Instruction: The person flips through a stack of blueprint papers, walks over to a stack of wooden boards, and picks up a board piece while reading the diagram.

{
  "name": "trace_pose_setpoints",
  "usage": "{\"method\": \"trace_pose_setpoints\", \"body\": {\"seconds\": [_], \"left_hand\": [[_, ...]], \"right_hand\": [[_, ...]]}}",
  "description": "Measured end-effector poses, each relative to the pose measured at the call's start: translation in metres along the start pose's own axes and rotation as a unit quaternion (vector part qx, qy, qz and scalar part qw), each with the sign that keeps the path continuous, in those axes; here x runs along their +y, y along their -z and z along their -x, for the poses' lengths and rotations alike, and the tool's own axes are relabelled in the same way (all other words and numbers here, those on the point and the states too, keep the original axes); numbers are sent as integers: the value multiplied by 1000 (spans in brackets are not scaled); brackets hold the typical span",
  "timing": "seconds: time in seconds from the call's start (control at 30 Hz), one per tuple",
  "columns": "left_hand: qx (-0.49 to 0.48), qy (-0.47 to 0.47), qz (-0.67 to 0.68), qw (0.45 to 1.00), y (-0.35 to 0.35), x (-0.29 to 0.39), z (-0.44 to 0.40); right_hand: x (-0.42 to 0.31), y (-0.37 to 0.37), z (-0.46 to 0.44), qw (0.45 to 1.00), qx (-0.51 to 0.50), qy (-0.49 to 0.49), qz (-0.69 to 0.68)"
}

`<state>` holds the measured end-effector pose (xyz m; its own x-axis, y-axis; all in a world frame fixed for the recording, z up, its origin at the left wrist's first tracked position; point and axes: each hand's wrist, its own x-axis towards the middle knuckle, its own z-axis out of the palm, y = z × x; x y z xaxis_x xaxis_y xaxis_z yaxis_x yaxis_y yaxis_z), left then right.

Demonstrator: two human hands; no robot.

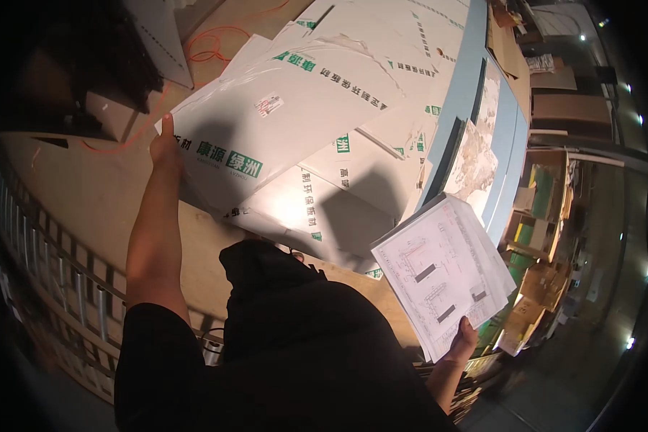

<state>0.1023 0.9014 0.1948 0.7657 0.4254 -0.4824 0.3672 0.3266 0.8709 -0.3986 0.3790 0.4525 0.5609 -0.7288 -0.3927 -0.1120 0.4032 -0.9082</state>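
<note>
The bare left hand [167,153] gripped the left corner of a flat white rectangular panel lettered green and black [284,122], apparently steadying it atop similar white boards [363,194], while the right hand [465,338] held printed white paper sheets [443,270] face up beside them, seemingly for reading.

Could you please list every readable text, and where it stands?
"康源 绿洲": top board, by the left hand.
"康源 定制环保板材": top board, far side.
"制环保板材": boards beneath.
"洲": boards beneath.
Too small or blurred: the sticker, drawing sheets in the right hand, other prints.
</note>
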Motion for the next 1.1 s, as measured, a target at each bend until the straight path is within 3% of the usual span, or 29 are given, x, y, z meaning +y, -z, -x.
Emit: {"method": "trace_pose_setpoints", "body": {"seconds": [0.43,1.1], "left_hand": [[4,16,-106,994,-3,27,10],[-1,-2,-130,992,-6,22,-4]], "right_hand": [[-9,-29,-28,998,-12,-46,44],[-3,-53,-27,996,-5,-78,32]]}}
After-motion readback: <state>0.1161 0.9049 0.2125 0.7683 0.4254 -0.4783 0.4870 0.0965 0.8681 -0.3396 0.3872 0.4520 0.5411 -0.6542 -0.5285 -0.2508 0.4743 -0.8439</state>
